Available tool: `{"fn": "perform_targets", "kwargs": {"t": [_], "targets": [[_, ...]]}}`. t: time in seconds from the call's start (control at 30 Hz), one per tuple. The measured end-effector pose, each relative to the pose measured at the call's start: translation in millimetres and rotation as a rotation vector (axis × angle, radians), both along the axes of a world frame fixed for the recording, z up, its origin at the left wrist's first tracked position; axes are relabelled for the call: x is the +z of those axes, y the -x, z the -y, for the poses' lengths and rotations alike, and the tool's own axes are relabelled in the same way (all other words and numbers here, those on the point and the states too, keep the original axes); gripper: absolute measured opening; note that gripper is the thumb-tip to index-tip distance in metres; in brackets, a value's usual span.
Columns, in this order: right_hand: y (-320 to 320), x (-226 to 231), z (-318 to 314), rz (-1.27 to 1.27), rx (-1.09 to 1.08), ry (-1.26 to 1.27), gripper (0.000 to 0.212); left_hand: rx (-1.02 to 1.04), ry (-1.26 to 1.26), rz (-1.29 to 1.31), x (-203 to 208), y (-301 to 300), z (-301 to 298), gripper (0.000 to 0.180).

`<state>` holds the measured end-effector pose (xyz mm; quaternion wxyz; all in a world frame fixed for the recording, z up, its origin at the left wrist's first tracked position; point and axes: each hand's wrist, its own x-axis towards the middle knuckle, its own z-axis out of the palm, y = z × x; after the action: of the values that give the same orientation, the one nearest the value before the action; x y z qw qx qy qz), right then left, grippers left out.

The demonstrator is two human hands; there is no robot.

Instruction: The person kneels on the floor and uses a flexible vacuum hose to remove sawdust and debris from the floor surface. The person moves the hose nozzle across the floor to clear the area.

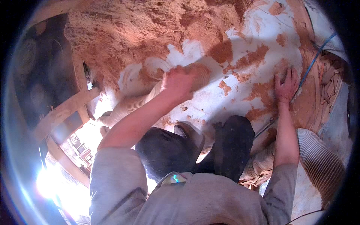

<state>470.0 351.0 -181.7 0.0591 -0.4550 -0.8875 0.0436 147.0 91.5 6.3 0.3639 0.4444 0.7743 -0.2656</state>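
Note:
My left hand (177, 82) grips the end of a ribbed flexible hose (129, 105), holding its mouth against a white floor (210, 101) strewn with reddish sawdust. A big heap of the sawdust (123, 33) lies beyond the hose end. My right hand (287, 85) rests flat on the floor at the right, fingers spread, on a thin layer of dust. My knees in dark trousers (232, 142) are on the floor between my arms.
A second wide ribbed hose (318, 157) runs along the right. Wood offcuts (332, 78) are piled at the far right beside a blue cable (313, 62). Wooden beams (62, 112) and a bright opening lie at the left.

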Motion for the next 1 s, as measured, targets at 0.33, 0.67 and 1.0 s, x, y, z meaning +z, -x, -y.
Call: {"fn": "perform_targets", "kwargs": {"t": [0.33, 0.67, 1.0], "targets": [[-2, -2, -2, -0.069, 0.056, -0.055, 0.067, 0.470, 0.074, -0.184, -26, 44, 107, 0.108], [0, -2, -2, -0.024, 0.035, -0.009, 0.070, 0.763, -0.028, -0.188, -53, 134, 191, 0.102], [2, 0, -2, -0.056, 0.017, -0.010, 0.071, 0.086, 0.010, -0.057, -10, 8, 38, 0.099]]}}
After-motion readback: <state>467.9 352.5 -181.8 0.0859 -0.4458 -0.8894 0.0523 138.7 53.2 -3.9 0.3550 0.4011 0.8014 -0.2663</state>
